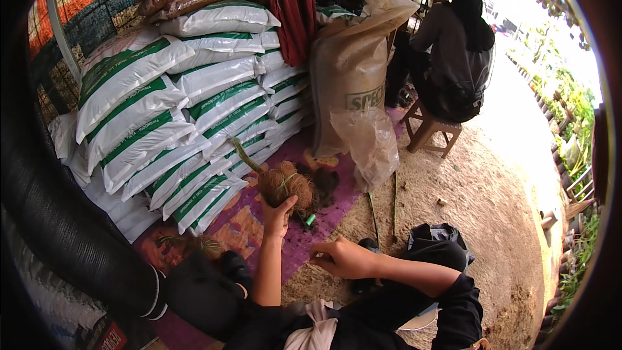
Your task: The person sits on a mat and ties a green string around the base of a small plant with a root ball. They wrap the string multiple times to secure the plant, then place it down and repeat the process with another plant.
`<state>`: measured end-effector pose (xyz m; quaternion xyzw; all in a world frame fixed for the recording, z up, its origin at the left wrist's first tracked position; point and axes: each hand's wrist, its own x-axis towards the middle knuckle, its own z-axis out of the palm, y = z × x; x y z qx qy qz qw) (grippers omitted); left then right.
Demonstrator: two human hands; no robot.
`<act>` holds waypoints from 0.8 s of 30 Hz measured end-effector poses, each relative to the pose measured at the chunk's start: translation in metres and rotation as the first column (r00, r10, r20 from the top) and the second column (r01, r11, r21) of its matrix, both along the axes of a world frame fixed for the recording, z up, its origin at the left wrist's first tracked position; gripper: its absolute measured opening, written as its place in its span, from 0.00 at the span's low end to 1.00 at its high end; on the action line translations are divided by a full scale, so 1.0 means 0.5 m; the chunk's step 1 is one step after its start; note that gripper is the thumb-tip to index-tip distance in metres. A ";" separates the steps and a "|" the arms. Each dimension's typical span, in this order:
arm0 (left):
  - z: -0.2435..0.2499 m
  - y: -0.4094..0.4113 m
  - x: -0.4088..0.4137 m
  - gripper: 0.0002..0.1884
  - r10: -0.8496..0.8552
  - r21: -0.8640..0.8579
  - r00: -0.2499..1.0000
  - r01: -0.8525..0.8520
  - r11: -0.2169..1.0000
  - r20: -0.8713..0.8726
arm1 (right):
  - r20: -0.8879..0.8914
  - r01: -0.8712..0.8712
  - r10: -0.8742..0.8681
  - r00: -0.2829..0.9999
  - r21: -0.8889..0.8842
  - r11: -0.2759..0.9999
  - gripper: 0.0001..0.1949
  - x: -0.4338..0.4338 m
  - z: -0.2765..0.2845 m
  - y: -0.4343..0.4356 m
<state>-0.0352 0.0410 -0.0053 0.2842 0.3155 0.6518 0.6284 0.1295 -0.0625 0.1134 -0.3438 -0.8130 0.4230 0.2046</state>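
Note:
My left hand (278,218) grips a ball wrapped in brown coconut fibre (291,187), holding it up over the mat. Pale string crosses the ball, and a thick green stem (247,155) sticks out at its upper left. To the right, my right hand (342,257) is raised apart from the ball with its fingers curled together. Whether a thin thread lies between those fingers is too small to tell. A green spool (310,219) lies just below the ball on the purple patterned mat (303,253). Dark loose fibre or soil (326,184) sits behind the ball.
Stacked white-and-green sacks (218,107) rise at the left. A large tan sack (347,73) and crumpled clear plastic (371,146) stand ahead. A person (454,53) sits on a brown stool (432,129) farther off. Another fibre ball (209,247) lies by my left foot; thin sticks (394,209) lie rightward.

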 end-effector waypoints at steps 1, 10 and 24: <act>-0.001 0.001 -0.004 0.40 0.003 -0.018 1.000 -0.004 1.000 -0.008 | 0.110 0.083 -0.086 0.990 0.038 0.996 0.10 0.005 0.006 0.002; 0.000 0.006 -0.011 0.41 -0.046 -0.034 0.998 0.047 0.998 0.041 | 0.602 -0.076 -0.034 0.798 0.157 0.985 0.11 0.121 -0.023 0.013; -0.016 -0.005 -0.003 0.43 -0.103 -0.050 0.994 0.104 0.993 0.035 | 0.606 -0.427 0.119 0.787 0.394 0.814 0.08 0.003 -0.026 -0.054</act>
